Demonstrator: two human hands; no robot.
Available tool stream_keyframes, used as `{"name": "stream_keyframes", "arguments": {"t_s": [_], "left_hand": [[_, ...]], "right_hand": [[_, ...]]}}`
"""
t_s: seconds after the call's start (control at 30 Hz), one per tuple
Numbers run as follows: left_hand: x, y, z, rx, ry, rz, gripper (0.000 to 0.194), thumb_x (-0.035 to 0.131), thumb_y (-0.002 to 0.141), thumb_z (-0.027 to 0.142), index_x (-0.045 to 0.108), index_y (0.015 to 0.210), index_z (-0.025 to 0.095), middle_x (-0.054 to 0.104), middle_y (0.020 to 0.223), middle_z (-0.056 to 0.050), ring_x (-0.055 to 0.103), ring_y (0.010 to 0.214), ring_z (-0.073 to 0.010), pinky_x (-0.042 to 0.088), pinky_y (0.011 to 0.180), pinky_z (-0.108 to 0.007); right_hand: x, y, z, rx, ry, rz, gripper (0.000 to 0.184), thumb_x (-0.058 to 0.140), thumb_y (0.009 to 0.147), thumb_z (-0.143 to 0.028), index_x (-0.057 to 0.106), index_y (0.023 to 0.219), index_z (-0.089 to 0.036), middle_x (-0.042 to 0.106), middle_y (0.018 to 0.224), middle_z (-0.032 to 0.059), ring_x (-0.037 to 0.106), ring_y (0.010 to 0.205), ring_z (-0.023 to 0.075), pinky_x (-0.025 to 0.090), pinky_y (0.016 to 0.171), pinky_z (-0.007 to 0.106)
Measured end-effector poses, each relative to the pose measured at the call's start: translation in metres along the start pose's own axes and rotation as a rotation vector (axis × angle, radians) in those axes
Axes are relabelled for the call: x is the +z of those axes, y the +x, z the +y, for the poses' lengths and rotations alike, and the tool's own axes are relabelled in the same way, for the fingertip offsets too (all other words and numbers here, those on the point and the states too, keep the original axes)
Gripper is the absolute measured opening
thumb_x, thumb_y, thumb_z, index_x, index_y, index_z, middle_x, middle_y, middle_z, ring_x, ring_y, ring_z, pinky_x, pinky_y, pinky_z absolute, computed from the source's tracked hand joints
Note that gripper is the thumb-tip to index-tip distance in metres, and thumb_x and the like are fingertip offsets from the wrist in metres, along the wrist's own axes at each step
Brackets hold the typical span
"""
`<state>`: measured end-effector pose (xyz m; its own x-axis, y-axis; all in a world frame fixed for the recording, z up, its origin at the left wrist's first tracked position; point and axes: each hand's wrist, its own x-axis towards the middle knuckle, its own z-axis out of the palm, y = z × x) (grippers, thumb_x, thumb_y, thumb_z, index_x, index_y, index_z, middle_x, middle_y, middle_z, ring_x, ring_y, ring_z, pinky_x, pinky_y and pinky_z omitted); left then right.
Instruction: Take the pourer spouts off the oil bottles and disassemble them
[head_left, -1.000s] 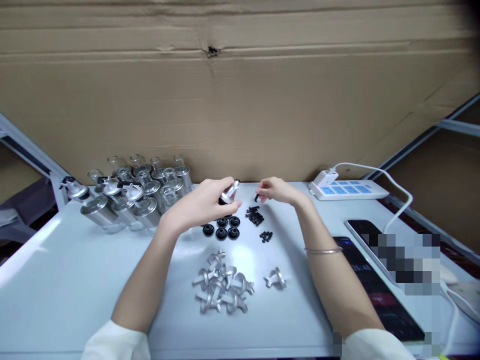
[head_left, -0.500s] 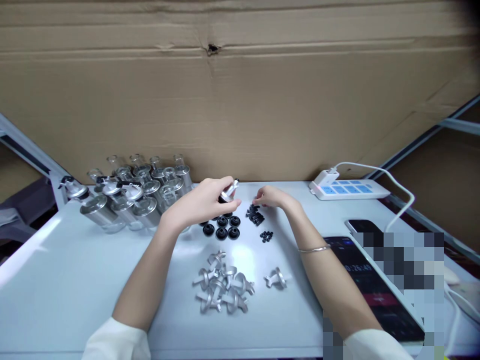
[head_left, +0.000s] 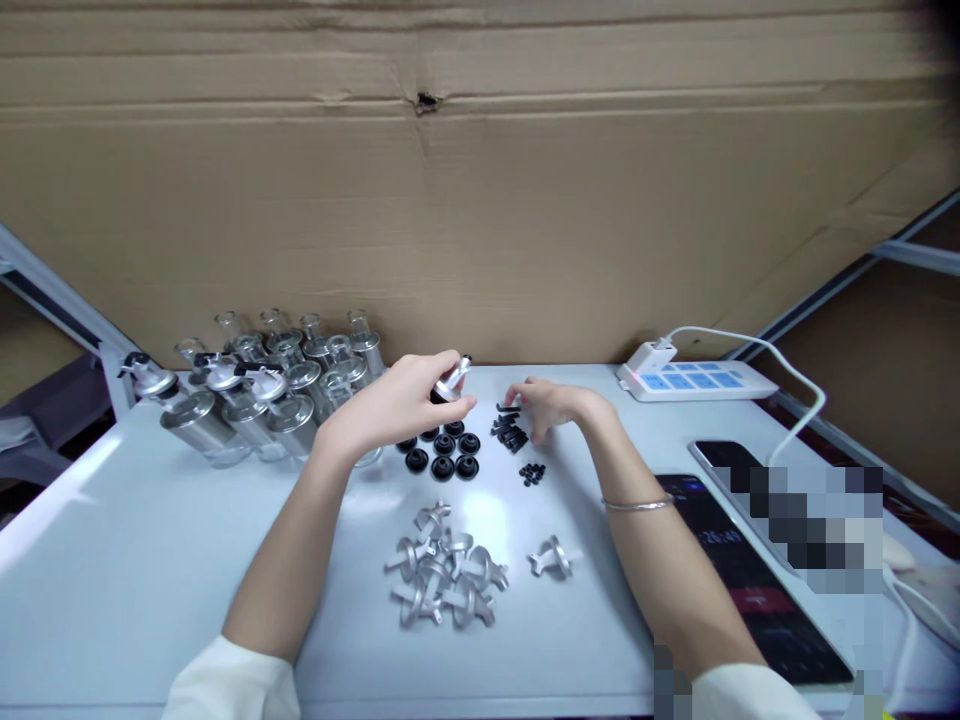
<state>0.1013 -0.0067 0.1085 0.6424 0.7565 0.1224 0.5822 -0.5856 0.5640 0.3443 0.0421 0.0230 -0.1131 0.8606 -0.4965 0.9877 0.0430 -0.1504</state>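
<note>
My left hand (head_left: 409, 395) is closed around a silver pourer top (head_left: 452, 382) with a black base and a small black tip. My right hand (head_left: 551, 405) hovers over a pile of small black levers (head_left: 510, 432), thumb and fingers apart; one lever lies right by its fingertips. Below the left hand sit several black rubber stoppers (head_left: 444, 443). A little cluster of tiny black caps (head_left: 532, 473) lies under the right hand. Nearer to me is a heap of silver metal pourer parts (head_left: 442, 570), and one more silver part (head_left: 553, 558) rests apart to its right.
Several glass-and-metal bottles (head_left: 289, 415) stand at the back left, some with pourer tops fitted. At the right are a white power strip (head_left: 697, 380) with a cable, a large phone (head_left: 750, 600) and another dark device (head_left: 724, 460). A cardboard wall (head_left: 480, 230) closes off the back.
My right hand has opened from a pinch at the lever pile, its thumb swinging toward me. My left hand has shifted slightly left, still with the pourer top.
</note>
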Motion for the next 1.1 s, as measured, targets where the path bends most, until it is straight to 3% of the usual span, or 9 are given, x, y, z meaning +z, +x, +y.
{"name": "stream_keyframes", "arguments": {"t_s": [0.13, 0.43, 0.6, 0.83, 1.1], "left_hand": [[-0.001, -0.001, -0.001, -0.002, 0.005, 0.009, 0.015, 0.05, 0.081, 0.032, 0.046, 0.075, 0.019, 0.046, 0.063, 0.005, 0.04, 0.055, -0.0089, 0.031, 0.052, -0.023], [-0.002, -0.001, -0.001, -0.001, -0.009, 0.011, 0.015, 0.051, 0.081, 0.031, 0.044, 0.075, 0.019, 0.046, 0.063, 0.006, 0.04, 0.055, -0.0086, 0.031, 0.052, -0.022], [-0.001, 0.0, -0.003, -0.009, 0.006, 0.004, 0.016, 0.051, 0.081, 0.032, 0.044, 0.075, 0.019, 0.047, 0.063, 0.006, 0.04, 0.055, -0.0085, 0.031, 0.053, -0.022], [-0.001, 0.001, -0.004, -0.006, 0.014, 0.007, 0.015, 0.051, 0.082, 0.033, 0.046, 0.076, 0.019, 0.048, 0.063, 0.005, 0.041, 0.056, -0.0091, 0.032, 0.053, -0.022], [-0.002, 0.001, -0.004, -0.006, 0.01, 0.01, 0.016, 0.051, 0.082, 0.033, 0.046, 0.076, 0.019, 0.049, 0.064, 0.005, 0.043, 0.056, -0.0096, 0.032, 0.054, -0.022]], "right_hand": [[0.01, 0.009, -0.004, -0.021, -0.006, -0.005, 0.083, 0.081, 0.041, -0.017, 0.053, 0.119, -0.023, 0.046, 0.125, 0.0104, 0.053, 0.112, 0.0303, 0.047, 0.087, 0.033], [0.01, 0.01, -0.004, -0.072, 0.039, -0.028, 0.066, 0.078, 0.048, -0.02, 0.054, 0.11, -0.02, 0.055, 0.118, 0.0084, 0.059, 0.101, 0.0255, 0.048, 0.079, 0.029], [0.008, 0.006, -0.007, -0.064, 0.045, -0.029, 0.068, 0.077, 0.049, -0.021, 0.053, 0.112, -0.021, 0.053, 0.118, 0.0093, 0.058, 0.101, 0.0271, 0.048, 0.082, 0.032], [0.007, -0.005, -0.023, -0.049, 0.054, -0.02, 0.075, 0.075, 0.055, -0.05, 0.048, 0.12, -0.022, 0.043, 0.127, 0.0124, 0.052, 0.111, 0.0317, 0.044, 0.091, 0.039], [0.003, -0.004, -0.015, -0.067, 0.04, -0.057, 0.076, 0.079, 0.053, -0.034, 0.047, 0.121, -0.023, 0.048, 0.124, 0.0094, 0.054, 0.109, 0.0272, 0.045, 0.089, 0.034]]}}
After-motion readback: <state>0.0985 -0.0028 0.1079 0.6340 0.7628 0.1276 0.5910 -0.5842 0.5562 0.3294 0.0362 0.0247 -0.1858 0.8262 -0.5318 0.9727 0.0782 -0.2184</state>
